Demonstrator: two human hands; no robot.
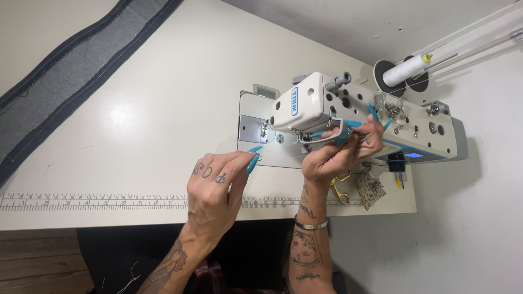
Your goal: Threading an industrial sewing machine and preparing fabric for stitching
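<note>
A white industrial sewing machine [359,111] stands on a cream table [152,109]. My right hand [343,149] is raised against the machine's front, fingers pinched near the thread guides and the grey wire guard, seemingly on a thin thread that is hard to make out. My left hand [218,185] hovers over the machine bed below the needle area [264,130], fingers loosely curled, long turquoise nails pointing toward the needle. It may pinch a thread end; I cannot tell. A silver bracelet sits on my right wrist.
A strip of dark denim [65,76] lies along the table's far left. A printed ruler [92,201] runs along the near table edge. A white thread cone [406,71] stands behind the machine. Gold scissors [342,188] and a floral pouch [370,188] hang under the machine's right side.
</note>
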